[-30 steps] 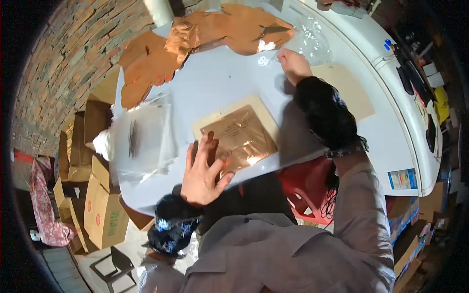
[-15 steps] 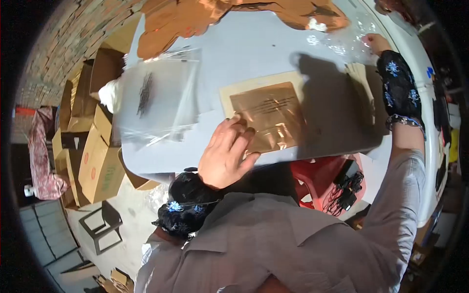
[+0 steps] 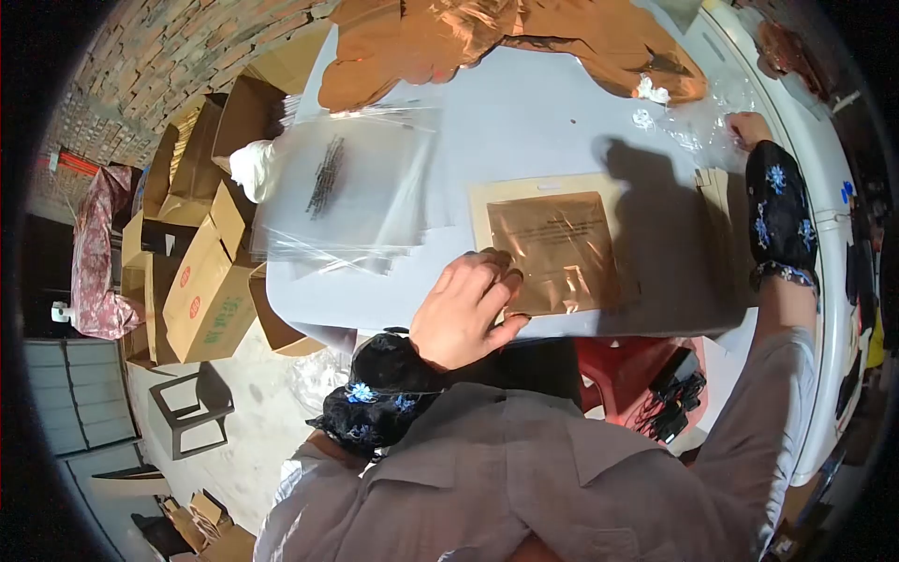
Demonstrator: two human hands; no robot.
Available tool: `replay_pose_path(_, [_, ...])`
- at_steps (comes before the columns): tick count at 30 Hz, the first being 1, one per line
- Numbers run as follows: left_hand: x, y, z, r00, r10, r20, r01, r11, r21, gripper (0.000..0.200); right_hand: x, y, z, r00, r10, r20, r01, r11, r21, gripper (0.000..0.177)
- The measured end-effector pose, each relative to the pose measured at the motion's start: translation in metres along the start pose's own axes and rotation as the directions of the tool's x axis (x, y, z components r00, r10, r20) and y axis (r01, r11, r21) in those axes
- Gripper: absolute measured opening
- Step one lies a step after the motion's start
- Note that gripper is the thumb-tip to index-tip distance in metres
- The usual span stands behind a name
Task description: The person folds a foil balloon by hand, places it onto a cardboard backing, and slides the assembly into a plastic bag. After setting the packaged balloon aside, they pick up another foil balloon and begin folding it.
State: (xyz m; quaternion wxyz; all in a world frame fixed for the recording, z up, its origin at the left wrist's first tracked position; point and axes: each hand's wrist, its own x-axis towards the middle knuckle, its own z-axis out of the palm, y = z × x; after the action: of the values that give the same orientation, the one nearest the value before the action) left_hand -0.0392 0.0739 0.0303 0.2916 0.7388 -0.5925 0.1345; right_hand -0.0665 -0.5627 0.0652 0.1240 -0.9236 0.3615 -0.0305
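Note:
A shiny copper-coloured plastic bag (image 3: 562,248) with small dark print lies on a cream card or envelope (image 3: 480,201) near the table's front edge. My left hand (image 3: 465,312) rests at the bag's lower left edge, fingers bent over it and thumb apart. My right hand (image 3: 747,129) is stretched out to the table's far right, its fingers curled beside crumpled clear plastic (image 3: 702,122). What it holds, if anything, is too small to make out. A stack of cream envelopes or cards (image 3: 714,211) lies in shadow below that hand.
Clear printed plastic bags (image 3: 361,187) are piled on the left of the white table (image 3: 534,112). Copper-coloured film (image 3: 412,47) covers the far edge. Open cardboard boxes (image 3: 208,290) stand left of the table. A red stool (image 3: 618,375) with black cables is below its front edge.
The whole view has shifted, so the table appears lower and farther right. My left hand stays at the bag's edge, and my right hand remains by the clear plastic.

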Motion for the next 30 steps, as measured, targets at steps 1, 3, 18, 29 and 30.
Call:
replay_pose_path(1, [-0.001,0.0,0.0,1.0,0.004,-0.008,-0.004,1.0,0.008,0.047,-0.006,0.006,-0.004,0.998,-0.01,-0.064,0.014,0.998,0.062,0.021])
replay_pose_path(3, [-0.003,-0.006,0.005,0.995,0.032,-0.099,-0.038,0.997,-0.061,0.042,-0.014,0.008,-0.011,0.98,0.016,-0.197,0.026,0.978,0.208,0.023])
replay_pose_path(18, [0.03,0.04,0.012,0.994,0.023,0.106,-0.009,0.991,-0.132,0.045,-0.412,-0.139,0.053,0.966,-0.046,-0.253,0.158,0.88,0.447,0.015])
replay_pose_path(29, [0.052,0.074,0.051,0.989,-0.093,0.114,0.089,0.995,0.037,0.039,-0.477,-0.174,0.116,0.973,0.065,-0.223,0.092,0.773,0.628,0.018])
replay_pose_path(30, [0.053,0.075,0.051,0.989,-0.096,0.114,0.092,0.995,0.043,0.039,-0.476,-0.175,0.115,0.974,0.064,-0.219,0.089,0.776,0.624,0.017])
